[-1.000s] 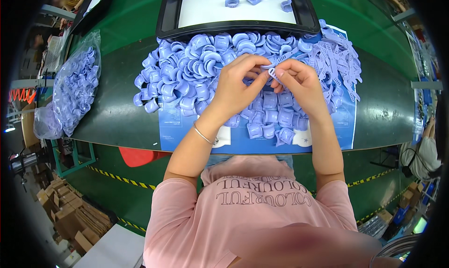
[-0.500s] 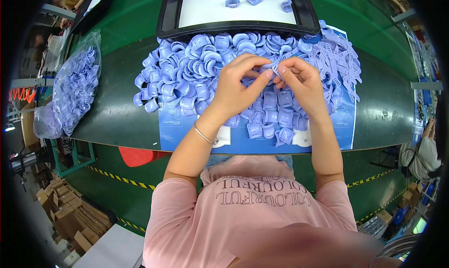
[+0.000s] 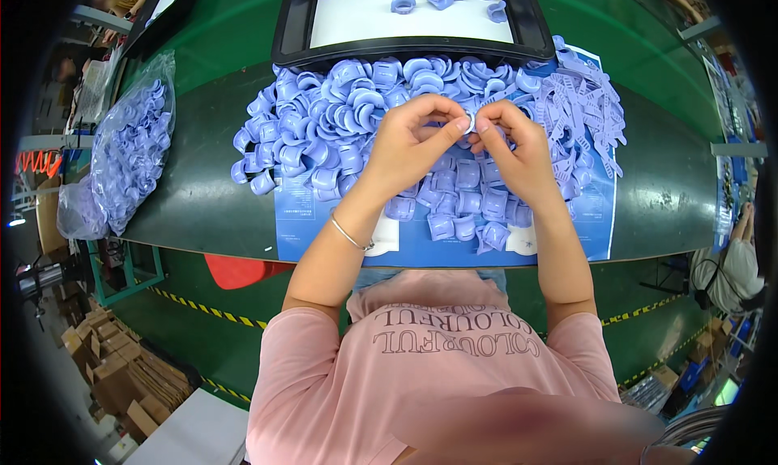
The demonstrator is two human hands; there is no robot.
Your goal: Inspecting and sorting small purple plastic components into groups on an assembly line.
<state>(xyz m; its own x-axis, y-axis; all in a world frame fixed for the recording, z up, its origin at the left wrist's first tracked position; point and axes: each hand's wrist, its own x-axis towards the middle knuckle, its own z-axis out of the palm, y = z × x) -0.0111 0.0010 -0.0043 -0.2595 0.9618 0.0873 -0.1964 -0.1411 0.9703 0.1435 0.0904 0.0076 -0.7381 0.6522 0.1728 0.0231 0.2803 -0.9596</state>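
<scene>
Nearest, a pink shirt (image 3: 429, 368) across the lower view, printed on the chest; red stool (image 3: 239, 272), part showing under the table edge, to the person's left. Both bare forearms reach forward over the edge; a thin metal bracelet (image 3: 350, 236) sits on the left wrist. On the dark table (image 3: 668, 201), a blue printed sheet (image 3: 587, 234), mostly covered. Lower down on it, a cluster of curved purple pieces (image 3: 468, 201) below and between the wrists. Above this cluster, left hand (image 3: 409, 145) and right hand (image 3: 523, 153) meet tip to tip. A small pale-purple piece (image 3: 470, 123) sits right at the fingertips, between the two thumbs, well clear of both palms. Left thumb and forefinger are together, pinched on its left side. Right thumb and forefinger come up to its right side; whether they clamp it, cannot tell, fingers hide the contact. To the left and beyond the hands, a wide heap of curved pieces (image 3: 324, 116); to the right, a pile of flat slotted strips (image 3: 587, 112). Far left, a clear bag (image 3: 134, 153) filled with more purple pieces. Farthest, a black-rimmed tray (image 3: 296, 27), white inside, with a few loose rings (image 3: 403, 4) spread on it.
</scene>
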